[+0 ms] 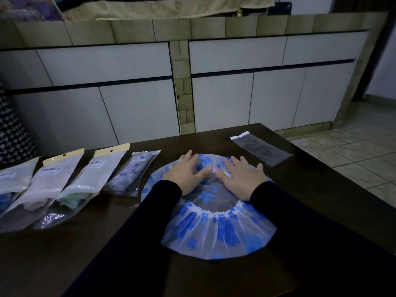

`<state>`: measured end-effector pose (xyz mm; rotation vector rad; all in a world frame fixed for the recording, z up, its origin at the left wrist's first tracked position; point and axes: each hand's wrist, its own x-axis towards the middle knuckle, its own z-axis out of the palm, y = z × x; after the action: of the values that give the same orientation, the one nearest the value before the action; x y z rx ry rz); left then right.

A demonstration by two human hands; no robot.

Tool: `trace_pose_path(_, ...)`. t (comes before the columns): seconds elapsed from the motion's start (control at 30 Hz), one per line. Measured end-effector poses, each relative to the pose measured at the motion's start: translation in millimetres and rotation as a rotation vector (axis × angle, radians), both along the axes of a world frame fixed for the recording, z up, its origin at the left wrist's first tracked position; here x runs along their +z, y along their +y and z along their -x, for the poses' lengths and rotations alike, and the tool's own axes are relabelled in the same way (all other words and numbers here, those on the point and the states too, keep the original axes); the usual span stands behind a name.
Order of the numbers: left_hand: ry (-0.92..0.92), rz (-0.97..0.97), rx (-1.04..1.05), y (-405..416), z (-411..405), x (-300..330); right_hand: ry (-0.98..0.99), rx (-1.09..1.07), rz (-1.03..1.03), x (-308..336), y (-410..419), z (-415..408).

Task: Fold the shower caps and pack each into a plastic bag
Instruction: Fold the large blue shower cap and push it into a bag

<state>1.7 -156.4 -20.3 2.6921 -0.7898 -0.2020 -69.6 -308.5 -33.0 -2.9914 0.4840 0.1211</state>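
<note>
Both the left hand [186,173] and right hand [241,179] pressed flat, fingers straight, on the blue-flowered shower cap [216,230] spread at the desk [321,200] centre, whose slippery film risked sliding or springing open once folded.

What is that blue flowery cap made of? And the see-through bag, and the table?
Shower cap: looks like thin, see-through plastic film with blue flowers; it puckers toward a white elastic band.
Empty bag: clear, shiny plastic; the table shows through it.
Table: dark brown and smooth, probably wood or a wood-look coating; hard to tell in dim light.
</note>
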Motion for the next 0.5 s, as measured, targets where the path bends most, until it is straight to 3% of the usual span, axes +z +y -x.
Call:
trace_pose_path(0.1,-0.136,0.068,0.068,8.9,14.3,2.5,-0.129,0.137,0.090,4.1,11.4,7.7)
trace_pose_path(0.17,-0.159,0.053,0.133,14.3,21.8,-1.2,-0.083,0.247,0.038,5.0,16.5,12.2)
trace_pose_path(0.33,-0.041,-0.176,0.199,30.2,31.8,-14.5,0.068,0.132,-0.053,0.4,4.0,10.5)
trace_pose_path(0.5,-0.066,-0.114,0.277,39.8,43.3,-10.1,0.066,0.105,-0.043,0.1,1.8,0.6)
